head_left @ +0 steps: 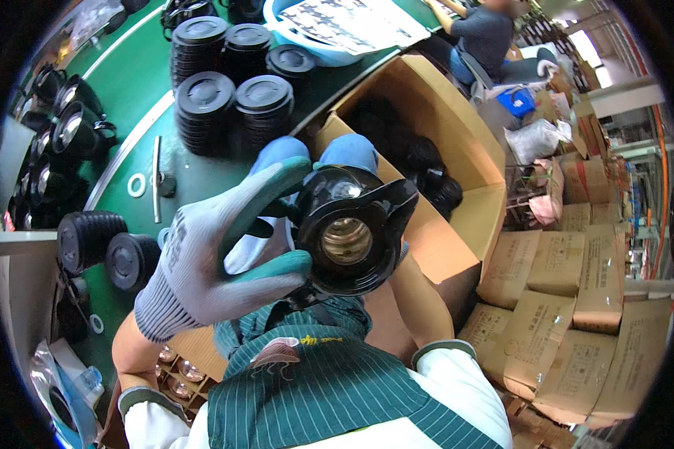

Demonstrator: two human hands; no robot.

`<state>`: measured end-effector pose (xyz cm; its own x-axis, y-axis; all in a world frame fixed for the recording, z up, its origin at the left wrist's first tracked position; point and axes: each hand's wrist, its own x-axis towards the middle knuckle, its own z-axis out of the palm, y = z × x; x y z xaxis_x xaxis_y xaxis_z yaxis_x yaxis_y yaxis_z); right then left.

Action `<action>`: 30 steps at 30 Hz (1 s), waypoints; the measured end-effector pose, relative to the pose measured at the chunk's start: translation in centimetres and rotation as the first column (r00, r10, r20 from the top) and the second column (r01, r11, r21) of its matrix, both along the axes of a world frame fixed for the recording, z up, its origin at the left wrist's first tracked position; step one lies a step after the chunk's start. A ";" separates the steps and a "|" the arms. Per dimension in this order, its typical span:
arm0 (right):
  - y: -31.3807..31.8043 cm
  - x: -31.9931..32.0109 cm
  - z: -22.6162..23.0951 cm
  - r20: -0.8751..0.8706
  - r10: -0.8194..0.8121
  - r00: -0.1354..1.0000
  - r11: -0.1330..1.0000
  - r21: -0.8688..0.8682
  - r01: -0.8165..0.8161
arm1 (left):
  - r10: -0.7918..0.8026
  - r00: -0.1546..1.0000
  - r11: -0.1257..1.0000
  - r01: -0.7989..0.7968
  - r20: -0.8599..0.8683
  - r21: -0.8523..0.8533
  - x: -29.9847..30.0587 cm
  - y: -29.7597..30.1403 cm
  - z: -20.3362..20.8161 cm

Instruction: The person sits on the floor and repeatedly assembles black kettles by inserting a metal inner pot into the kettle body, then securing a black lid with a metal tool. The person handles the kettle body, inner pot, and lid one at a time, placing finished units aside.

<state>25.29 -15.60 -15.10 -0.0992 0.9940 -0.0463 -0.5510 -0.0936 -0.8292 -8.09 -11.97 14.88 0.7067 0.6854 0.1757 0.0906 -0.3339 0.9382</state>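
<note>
A glossy black jug is held up in front of my body, its round mouth facing me and a wide spout pointing right. Inside the mouth shows a shiny, mirror-like liner. My left hand, in a pale grey glove with green fingers, grips the jug's left side, thumb and forefinger bent in a C around its edge. Behind the jug is my right hand; only a sliver of glove shows beside the right forearm, and its fingers are hidden.
Stacks of black lids stand on the green table. Several black jugs are at far left. An open carton holds dark parts. Sealed cartons pile up at right. Another person sits beyond.
</note>
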 end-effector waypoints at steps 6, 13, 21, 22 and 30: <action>1.1 1.1 2.8 -0.056 -0.061 0.997 0.996 -0.068 0.057 | 0.006 0.998 0.997 -0.012 0.070 0.082 2.2 -0.1 -1.0; 4.4 1.8 15.2 0.160 0.067 0.985 0.995 0.064 -0.078 | 0.576 0.810 0.772 -0.584 -0.110 -0.252 -2.7 1.9 -10.5; 2.8 -8.4 16.6 0.894 -0.193 0.404 0.696 0.415 -0.586 | 0.715 -0.035 0.498 -0.675 -0.698 0.544 -11.4 7.3 -25.8; 3.0 -8.2 16.2 0.856 -0.086 0.510 0.762 0.386 -0.521 | 0.742 -0.046 0.492 -0.640 -0.668 0.591 -13.0 7.7 -27.4; 2.9 -8.6 12.1 0.078 0.011 0.997 0.998 0.054 -0.015 | 0.818 0.502 0.545 -0.832 -0.281 0.101 -10.6 0.1 -14.6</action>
<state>16.66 -12.67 -3.04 -0.1105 0.9939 -0.0002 -0.4840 -0.0540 -0.8734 -18.69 -11.82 0.26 -0.1742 0.9840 0.0381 0.5450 0.0641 0.8360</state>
